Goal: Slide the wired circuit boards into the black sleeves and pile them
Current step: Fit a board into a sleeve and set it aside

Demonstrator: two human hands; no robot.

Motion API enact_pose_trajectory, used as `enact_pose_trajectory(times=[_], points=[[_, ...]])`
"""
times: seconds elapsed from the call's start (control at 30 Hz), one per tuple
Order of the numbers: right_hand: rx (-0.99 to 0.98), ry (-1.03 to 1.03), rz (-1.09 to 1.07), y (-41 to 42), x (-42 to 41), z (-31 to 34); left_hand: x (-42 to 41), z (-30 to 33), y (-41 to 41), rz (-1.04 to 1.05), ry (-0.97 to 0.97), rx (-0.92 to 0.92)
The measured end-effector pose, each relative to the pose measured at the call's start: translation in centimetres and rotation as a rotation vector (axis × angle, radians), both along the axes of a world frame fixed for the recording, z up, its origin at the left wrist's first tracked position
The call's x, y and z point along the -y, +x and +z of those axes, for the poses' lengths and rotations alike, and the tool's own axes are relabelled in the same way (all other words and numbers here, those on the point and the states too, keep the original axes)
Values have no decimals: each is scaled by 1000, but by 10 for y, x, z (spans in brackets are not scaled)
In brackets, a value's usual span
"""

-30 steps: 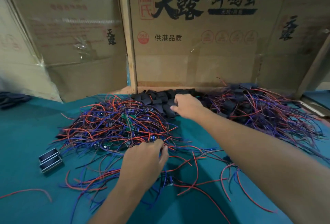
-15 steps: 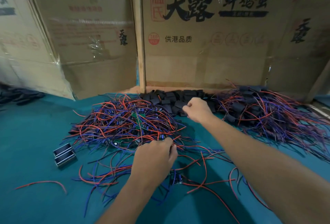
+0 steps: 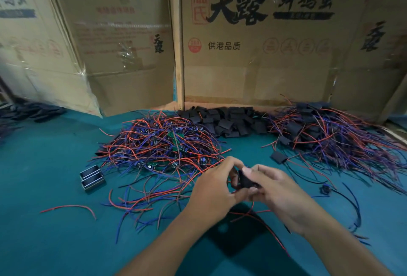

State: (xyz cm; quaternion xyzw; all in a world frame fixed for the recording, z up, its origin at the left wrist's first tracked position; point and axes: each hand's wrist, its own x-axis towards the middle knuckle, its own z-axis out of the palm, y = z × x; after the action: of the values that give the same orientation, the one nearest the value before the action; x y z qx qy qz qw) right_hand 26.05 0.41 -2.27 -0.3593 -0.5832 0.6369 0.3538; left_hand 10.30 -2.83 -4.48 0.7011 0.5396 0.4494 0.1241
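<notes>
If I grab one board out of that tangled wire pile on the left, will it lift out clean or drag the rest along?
Probably drags. In the unsleeved board pile the red and blue wires cross and loop over each other, so neighbours would likely snag. The leads look thin and floppy, lying in loose curves on the green table, so they should bend rather than resist.

A small black flat sleeve (image 3: 246,179) was held between the left hand (image 3: 214,190) and the right hand (image 3: 277,192). Beyond the left hand lay a tangled heap of red-and-blue wired green circuit boards (image 3: 163,143). Beyond both hands was a loose pile of empty black sleeves (image 3: 229,121), and beyond the right hand a pile of sleeved boards (image 3: 330,135).
</notes>
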Motion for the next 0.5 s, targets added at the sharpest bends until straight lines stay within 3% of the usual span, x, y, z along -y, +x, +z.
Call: enact_pose_trajectory(times=[0.1,0.33,0.5], points=[[-139,-125,102,7,-4,2,0,-1,2,-39,19,86],[-242,-236,95,10,-16,-9,-1,1,-5,-27,57,-2],[-196,-184,-103,11,-25,-16,-14,6,-55,361,-56,-229]])
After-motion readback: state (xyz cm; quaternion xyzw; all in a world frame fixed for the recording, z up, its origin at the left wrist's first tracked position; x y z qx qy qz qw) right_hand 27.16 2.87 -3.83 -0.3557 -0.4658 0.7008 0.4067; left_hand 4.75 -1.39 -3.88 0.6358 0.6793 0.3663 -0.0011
